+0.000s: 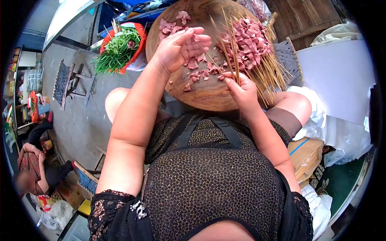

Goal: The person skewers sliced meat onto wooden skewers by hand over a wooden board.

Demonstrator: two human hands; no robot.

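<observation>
My left hand (181,47) is over the round wooden board (213,102), palm up, its thumb and fingers pinching a small pink meat piece (196,37) at the tip of a thin skewer (213,61). My right hand (241,88), at the board's near edge, has its fingers closed round that skewer's lower end and several upright bamboo sticks (233,48). Beside it on the right lies a pile of meat-loaded skewers (249,42), their bare ends pointing toward me. Loose meat pieces (197,75) lie between my hands, and more (168,28) at the far left of the board.
A red-lined basket of cut green vegetables (122,48) stands left of the board. Farther left is a small woven stool (64,84). Another person (36,168) sits at the lower left. A white surface (337,76) and cardboard (307,158) are at the right.
</observation>
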